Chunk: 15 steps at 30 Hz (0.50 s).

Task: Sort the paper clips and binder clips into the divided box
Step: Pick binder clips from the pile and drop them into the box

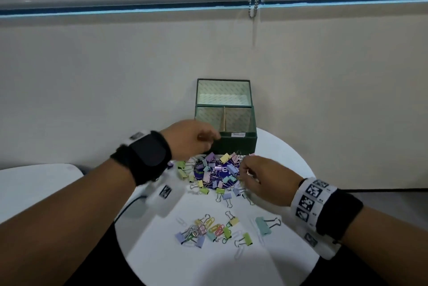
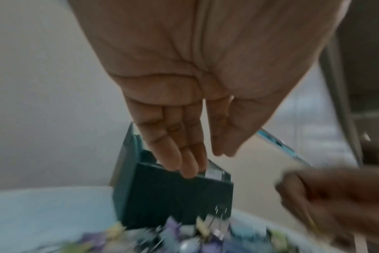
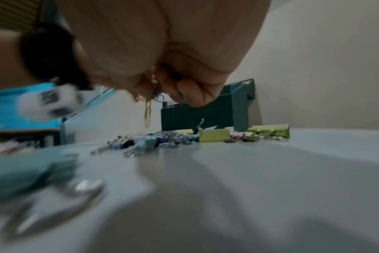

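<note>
The left hand (image 1: 187,138) hovers with straight, empty fingers (image 2: 173,137) over the near left corner of the dark green divided box (image 1: 238,144); its white label is unreadable. Pastel binder clips (image 1: 213,172) lie below on the white table (image 1: 289,170). The right hand (image 1: 259,179) pinches yellow and blue paper clips (image 3: 148,109).

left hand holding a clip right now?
No. In the left wrist view the left hand has its fingers straight and bare over the green box, with no clip between them.
</note>
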### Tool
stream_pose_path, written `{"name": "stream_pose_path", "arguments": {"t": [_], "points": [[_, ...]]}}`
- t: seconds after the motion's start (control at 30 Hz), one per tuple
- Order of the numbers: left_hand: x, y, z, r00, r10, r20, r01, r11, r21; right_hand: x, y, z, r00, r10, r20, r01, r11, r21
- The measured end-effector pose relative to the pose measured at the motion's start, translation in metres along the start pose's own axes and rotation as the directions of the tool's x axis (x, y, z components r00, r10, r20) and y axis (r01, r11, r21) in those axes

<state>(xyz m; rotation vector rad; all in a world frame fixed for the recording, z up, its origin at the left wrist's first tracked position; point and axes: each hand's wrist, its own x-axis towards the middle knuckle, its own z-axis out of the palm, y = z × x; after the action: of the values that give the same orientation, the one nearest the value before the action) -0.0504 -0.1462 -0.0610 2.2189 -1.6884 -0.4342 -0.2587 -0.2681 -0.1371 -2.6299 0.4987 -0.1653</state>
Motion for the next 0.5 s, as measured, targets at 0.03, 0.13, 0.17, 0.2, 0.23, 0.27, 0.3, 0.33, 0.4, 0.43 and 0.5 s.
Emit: {"name": "stream_pose_path", "arguments": {"t": [0.03,0.13,0.17,0.2,0.23,0.27,0.3,0.33,0.4,0.43,0.5], "points": [[-0.014,-0.005,0.006,0.998,-0.009,0.054,0.003,0.994,0.114,0.007,0.002,-0.007,1.0,0.008,-0.009,-0.008,1.0,0.004],[-0.05,-0.019,0.026,0.985,-0.024,0.169,-0.025,0.96,0.28,0.042,0.006,-0.03,0.989,0.064,-0.133,-0.063,0.998,0.012],[-0.06,-0.022,0.032,0.981,-0.016,0.193,-0.04,0.959,0.281,0.056,0.009,-0.037,0.978,0.085,-0.193,-0.085,0.996,0.009],[-0.067,-0.026,0.038,0.978,-0.006,0.207,-0.052,0.961,0.273,0.069,0.011,-0.043,0.963,0.1,-0.25,-0.104,0.995,-0.005],[-0.073,-0.027,0.042,0.977,0.001,0.214,-0.059,0.963,0.263,0.082,0.013,-0.046,0.95,0.107,-0.295,-0.121,0.992,-0.032],[-0.078,-0.028,0.047,0.977,0.013,0.214,-0.069,0.964,0.256,0.093,0.014,-0.049,0.941,0.11,-0.322,-0.138,0.988,-0.065],[-0.082,-0.027,0.05,0.978,0.034,0.207,-0.087,0.964,0.252,0.103,0.014,-0.049,0.938,0.112,-0.328,-0.153,0.983,-0.102],[-0.085,-0.026,0.053,0.979,0.064,0.194,-0.113,0.962,0.25,0.111,0.014,-0.049,0.939,0.111,-0.325,-0.163,0.977,-0.137],[-0.087,-0.025,0.056,0.979,0.106,0.172,-0.146,0.959,0.241,0.123,0.012,-0.048,0.945,0.117,-0.304,-0.182,0.963,-0.197],[-0.087,-0.024,0.057,0.98,0.111,0.165,-0.148,0.961,0.233,0.126,0.011,-0.048,0.951,0.126,-0.283,-0.195,0.954,-0.229],[-0.086,-0.024,0.058,0.981,0.113,0.16,-0.147,0.964,0.222,0.129,0.01,-0.048,0.959,0.154,-0.239,-0.219,0.937,-0.272]]}}
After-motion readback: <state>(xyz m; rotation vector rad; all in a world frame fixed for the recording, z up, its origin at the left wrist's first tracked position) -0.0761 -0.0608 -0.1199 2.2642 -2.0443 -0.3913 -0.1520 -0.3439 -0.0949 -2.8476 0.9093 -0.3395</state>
